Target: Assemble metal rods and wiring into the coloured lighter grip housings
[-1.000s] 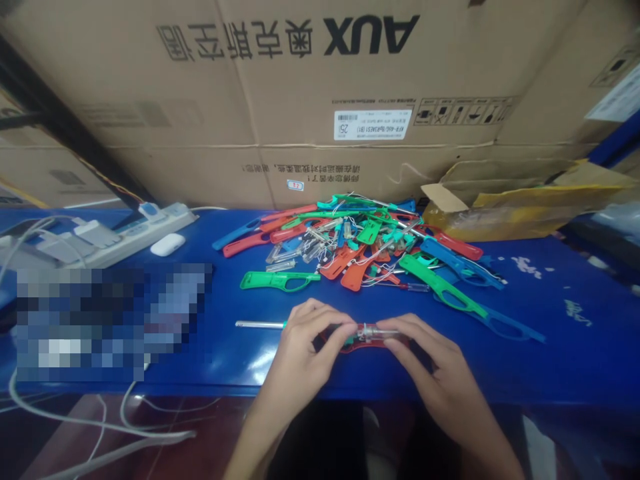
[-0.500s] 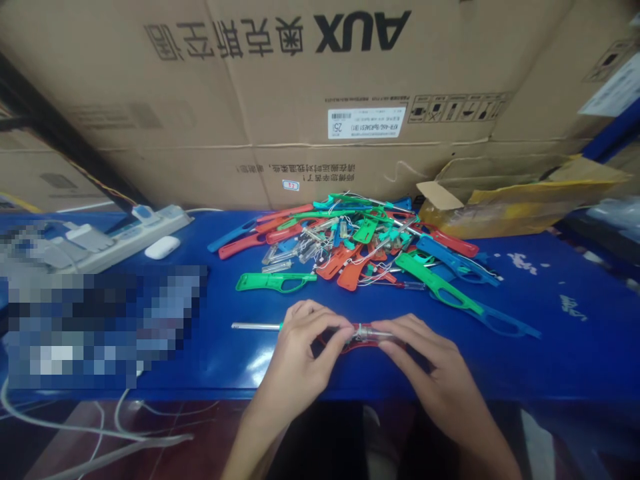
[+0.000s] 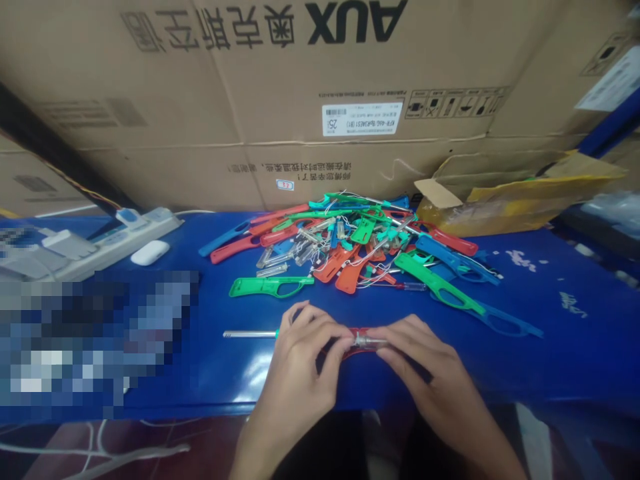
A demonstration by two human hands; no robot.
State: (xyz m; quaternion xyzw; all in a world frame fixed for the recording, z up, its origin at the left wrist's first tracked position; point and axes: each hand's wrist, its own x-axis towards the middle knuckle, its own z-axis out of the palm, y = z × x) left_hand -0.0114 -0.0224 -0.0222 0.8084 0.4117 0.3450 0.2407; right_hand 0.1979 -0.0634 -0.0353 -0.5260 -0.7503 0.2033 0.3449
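Observation:
A partly assembled long-nosed lighter with a red handle shell (image 3: pixel 356 355) lies low over the near part of the table, between my hands. Its metal tube (image 3: pixel 250 334) sticks out to the left past my left hand (image 3: pixel 307 350). In the open shell a clear fuel tank (image 3: pixel 370 343) with a metallic end shows. My left thumb and forefinger pinch around the tank's valve end, closed. From the other side my right hand (image 3: pixel 425 353) is closed too, its thumb and fingertips on the tank's right end. Fingers cover much of the shell.
Behind my hands lies a pile of lighter shells, tanks and wires (image 3: pixel 345 250). A green shell (image 3: pixel 250 287) lies at its front left. A power strip (image 3: pixel 145 233) and white case (image 3: pixel 150 252) are left; an open yellow-taped carton (image 3: pixel 525 207) stands back right.
The view has shifted slightly. Both hands keep their grip on the lighter and tank, and my right fingertips have closed in a little toward the left over the tank.

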